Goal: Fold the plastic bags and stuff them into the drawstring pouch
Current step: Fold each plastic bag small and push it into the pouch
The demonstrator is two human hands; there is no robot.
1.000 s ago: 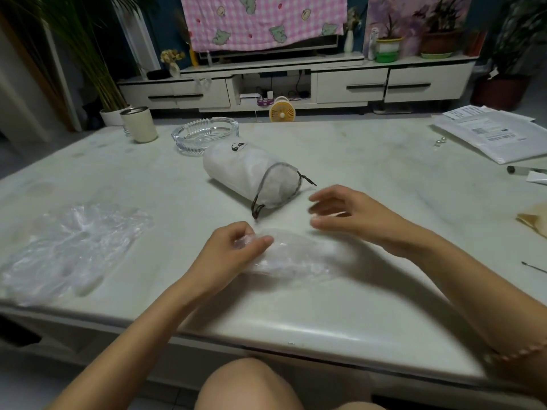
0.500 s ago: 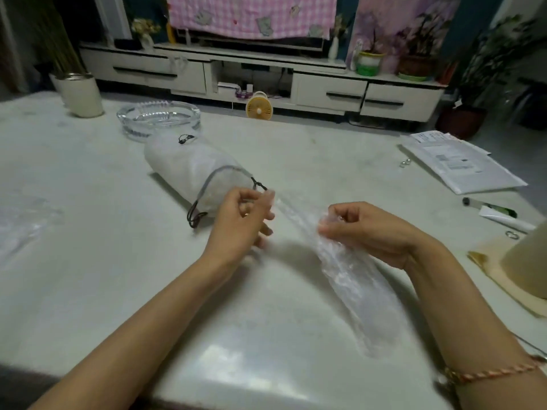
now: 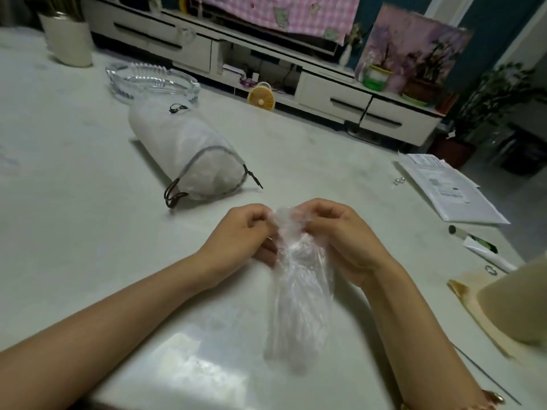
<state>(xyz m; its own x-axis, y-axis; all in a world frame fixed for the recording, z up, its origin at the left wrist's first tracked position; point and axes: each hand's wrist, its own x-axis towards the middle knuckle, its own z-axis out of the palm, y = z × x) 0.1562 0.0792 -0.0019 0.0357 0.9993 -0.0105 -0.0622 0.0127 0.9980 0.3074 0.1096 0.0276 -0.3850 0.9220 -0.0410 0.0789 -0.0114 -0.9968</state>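
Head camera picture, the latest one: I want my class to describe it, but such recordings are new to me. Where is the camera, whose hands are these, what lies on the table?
No machine here: a person wears one camera on the head, looking forward and down, so the arms reach in from the bottom. The left hand and right hand both pinch the far end of a clear plastic bag, which trails toward the person over the pale table. Beyond the hands lies a white drawstring pouch on its side, bulging. Farther back stand a glass ashtray and a cup; papers lie at the right.
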